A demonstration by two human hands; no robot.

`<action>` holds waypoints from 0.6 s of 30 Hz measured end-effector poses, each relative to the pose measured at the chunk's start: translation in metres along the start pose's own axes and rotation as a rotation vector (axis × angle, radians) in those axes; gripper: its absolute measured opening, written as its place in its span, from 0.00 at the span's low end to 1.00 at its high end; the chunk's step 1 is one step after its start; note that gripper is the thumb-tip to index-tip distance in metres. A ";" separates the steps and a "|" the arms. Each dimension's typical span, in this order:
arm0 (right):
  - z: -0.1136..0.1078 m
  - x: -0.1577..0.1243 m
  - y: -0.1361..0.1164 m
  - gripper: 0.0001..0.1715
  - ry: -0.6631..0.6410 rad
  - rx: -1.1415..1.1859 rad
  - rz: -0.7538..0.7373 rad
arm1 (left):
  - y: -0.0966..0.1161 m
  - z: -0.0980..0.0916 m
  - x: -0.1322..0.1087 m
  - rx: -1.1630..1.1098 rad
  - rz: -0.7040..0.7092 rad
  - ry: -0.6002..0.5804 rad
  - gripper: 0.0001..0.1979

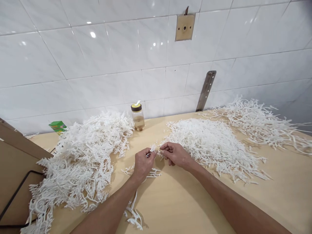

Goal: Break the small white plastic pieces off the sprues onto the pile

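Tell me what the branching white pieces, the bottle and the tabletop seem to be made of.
Branching white pieces: probably molded plastic, matte to satin; uniform color, thin bending stems.
Bottle: clear plastic or glass, glossy; its wall is see-through.
Tabletop: perhaps wood-look laminate, smooth, low sheen; an even pale tan surface.

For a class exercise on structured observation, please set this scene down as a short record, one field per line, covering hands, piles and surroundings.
Left hand: pinching a small white piece
Right hand: fingertips close to that piece; contact unclear
Left pile: tangled white branching strands
Middle pile: white strands, right of the hands
Far-right pile: white strands near the wall
Bottle: upright, partly filled, dark-and-yellow lid
Green packet: behind the left pile
Surface: wood-coloured table
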State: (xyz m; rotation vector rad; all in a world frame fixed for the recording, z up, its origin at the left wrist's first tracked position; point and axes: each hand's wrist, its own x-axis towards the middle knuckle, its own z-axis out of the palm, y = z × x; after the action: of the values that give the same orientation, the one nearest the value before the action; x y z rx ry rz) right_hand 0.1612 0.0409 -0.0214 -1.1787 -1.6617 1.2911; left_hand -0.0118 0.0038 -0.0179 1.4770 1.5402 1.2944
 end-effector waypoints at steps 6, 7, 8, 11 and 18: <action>-0.003 -0.001 0.002 0.12 -0.069 -0.056 -0.004 | -0.002 0.001 0.001 -0.015 -0.008 -0.016 0.19; -0.003 -0.001 0.002 0.11 -0.072 -0.060 0.002 | -0.002 0.001 0.001 -0.011 -0.004 -0.018 0.19; -0.003 -0.001 0.001 0.11 -0.077 -0.063 0.007 | -0.002 0.001 0.000 -0.004 0.004 -0.020 0.19; -0.002 -0.003 -0.002 0.10 -0.086 -0.069 0.012 | -0.002 0.001 -0.001 0.025 0.033 -0.017 0.21; -0.002 -0.002 -0.001 0.11 -0.099 -0.035 0.027 | -0.004 0.001 -0.001 0.030 0.040 -0.019 0.21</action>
State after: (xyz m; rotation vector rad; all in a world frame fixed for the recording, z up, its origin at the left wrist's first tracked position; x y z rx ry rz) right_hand 0.1631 0.0395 -0.0199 -1.1777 -1.7513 1.3620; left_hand -0.0119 0.0031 -0.0226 1.5416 1.5309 1.2819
